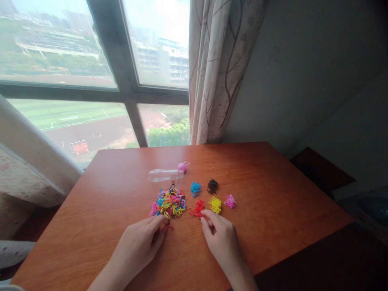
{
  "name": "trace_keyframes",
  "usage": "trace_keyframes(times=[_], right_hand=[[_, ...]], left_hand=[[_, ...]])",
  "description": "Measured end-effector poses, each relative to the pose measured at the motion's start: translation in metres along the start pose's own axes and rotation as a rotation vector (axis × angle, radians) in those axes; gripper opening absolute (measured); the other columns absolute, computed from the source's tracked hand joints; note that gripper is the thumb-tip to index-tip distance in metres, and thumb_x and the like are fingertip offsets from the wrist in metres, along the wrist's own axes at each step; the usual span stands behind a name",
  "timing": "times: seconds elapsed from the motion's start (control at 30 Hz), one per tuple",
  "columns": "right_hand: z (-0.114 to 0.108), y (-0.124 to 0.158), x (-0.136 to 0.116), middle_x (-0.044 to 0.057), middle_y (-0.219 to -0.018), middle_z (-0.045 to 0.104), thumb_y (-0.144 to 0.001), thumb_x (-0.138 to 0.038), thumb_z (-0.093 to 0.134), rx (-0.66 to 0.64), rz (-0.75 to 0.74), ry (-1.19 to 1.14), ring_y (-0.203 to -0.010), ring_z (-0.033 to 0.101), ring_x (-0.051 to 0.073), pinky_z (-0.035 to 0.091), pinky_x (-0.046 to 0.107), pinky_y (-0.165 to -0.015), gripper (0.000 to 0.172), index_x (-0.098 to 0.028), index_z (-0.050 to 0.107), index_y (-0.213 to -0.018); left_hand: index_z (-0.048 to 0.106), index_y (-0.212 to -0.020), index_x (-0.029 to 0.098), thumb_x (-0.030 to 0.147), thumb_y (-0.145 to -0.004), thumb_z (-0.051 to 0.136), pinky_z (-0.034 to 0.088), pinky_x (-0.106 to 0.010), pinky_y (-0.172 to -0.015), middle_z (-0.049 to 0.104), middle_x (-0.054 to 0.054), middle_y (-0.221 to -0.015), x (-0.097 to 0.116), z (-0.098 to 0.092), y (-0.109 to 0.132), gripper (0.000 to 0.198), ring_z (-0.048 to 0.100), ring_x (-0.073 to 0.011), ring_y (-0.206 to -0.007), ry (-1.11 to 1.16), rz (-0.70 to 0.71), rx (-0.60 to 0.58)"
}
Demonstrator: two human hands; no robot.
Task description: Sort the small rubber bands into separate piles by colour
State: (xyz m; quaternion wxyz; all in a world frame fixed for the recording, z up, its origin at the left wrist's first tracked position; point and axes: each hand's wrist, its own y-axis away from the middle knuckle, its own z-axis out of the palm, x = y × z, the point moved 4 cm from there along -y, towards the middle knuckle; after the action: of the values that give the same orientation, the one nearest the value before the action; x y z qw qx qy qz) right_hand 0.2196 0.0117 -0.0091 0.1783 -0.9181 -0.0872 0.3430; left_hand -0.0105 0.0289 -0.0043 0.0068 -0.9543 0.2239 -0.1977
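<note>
A mixed heap of small coloured rubber bands [169, 202] lies on the wooden table [273, 190]. To its right sit small sorted piles: blue [195, 188], black [212, 186], red [198, 208], yellow [215, 204] and pink [230, 201]. My left hand [142, 244] rests at the heap's near edge, fingers curled, with a red band [169, 227] by its fingertips. My right hand [220, 238] pinches at the near edge of the red pile, fingertips together. A clear plastic bottle [165, 175] lies on its side behind the heap, with its pink cap [182, 166] next to it.
A window [91, 60] and a patterned curtain [218, 68] stand behind the table. A grey wall is on the right, with dark furniture [321, 169] beyond the table's right edge. A pale cushion [18, 178] is at the left.
</note>
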Motion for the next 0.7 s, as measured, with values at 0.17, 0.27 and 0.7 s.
trace_keyframes(times=[0.17,0.27,0.7], right_hand=[[0.019,0.007,-0.024,0.0,-0.077,0.07,-0.091,-0.016,0.051,-0.088,-0.032,-0.041,-0.068,0.066,0.016,0.044,0.023,-0.066,0.02,-0.023,0.068,-0.1],[0.024,0.012,-0.031,0.0,-0.076,0.069,-0.089,-0.014,0.052,-0.141,-0.035,-0.045,-0.069,0.065,0.016,0.042,0.023,-0.066,0.02,-0.024,0.067,-0.099],[0.024,0.016,-0.035,-0.001,-0.077,0.067,-0.091,-0.013,0.049,-0.176,-0.086,-0.023,-0.071,0.063,0.015,0.037,0.024,-0.066,0.018,-0.023,0.063,-0.091]], left_hand=[[0.064,-0.094,0.025,0.027,-0.097,0.041,0.048,-0.023,-0.063,0.075,0.0,-0.085,0.0,0.0,-0.001,0.023,0.071,-0.0163,-0.072,0.012,-0.015,-0.003],[0.064,-0.093,0.026,0.026,-0.097,0.041,0.049,-0.023,-0.063,0.075,0.001,-0.086,0.0,0.0,-0.001,0.023,0.071,-0.0161,-0.074,0.034,-0.011,-0.011],[0.063,-0.091,0.025,0.024,-0.094,0.044,0.05,-0.022,-0.062,0.075,0.001,-0.085,0.002,-0.002,-0.001,0.019,0.072,-0.016,-0.071,0.009,0.044,0.079]])
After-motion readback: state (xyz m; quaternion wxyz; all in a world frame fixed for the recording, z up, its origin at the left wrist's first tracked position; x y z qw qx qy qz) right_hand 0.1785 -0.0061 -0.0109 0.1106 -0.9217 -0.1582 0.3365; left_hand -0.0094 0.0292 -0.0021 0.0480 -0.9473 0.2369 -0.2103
